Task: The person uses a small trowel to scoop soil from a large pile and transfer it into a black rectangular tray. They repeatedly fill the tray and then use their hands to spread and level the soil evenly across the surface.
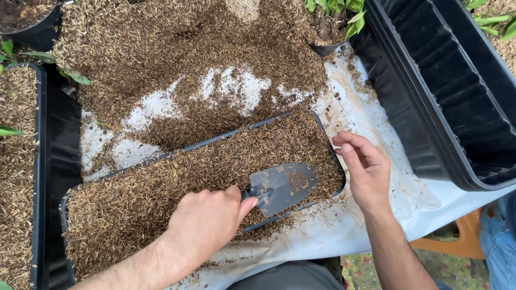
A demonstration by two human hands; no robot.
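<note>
hands come first, low in the view. left hand [207, 223] is closed in a fist around the handle of a small dark trowel [280, 187], fingers clamped tight on it, so the handle itself is almost fully hidden. blade of the trowel lies flat on top of the brown husk mix, near the right end of a long black planter tray [63, 207], with some crumbs of the mix on the metal. right hand [366, 171] is just beside the right end of this tray, fingers loosely curled and a little apart, thumb forward; it holds nothing, and i cannot tell if the fingertips touch the rim. the tray is filled to the top with the husk mix and lies diagonal on a white sheet [371, 215] that covers the table. behind the tray a big loose heap of husk mix [177, 48] spreads over the sheet, with white patches showing through it. on the left stands another filled black tray [38, 161], and green leaves [59, 64] are near it. on the right, an empty black planter [451, 96] is tilted over the edge of the sheet. at the far top, a small pot with green plant [333, 21] stands.
</note>
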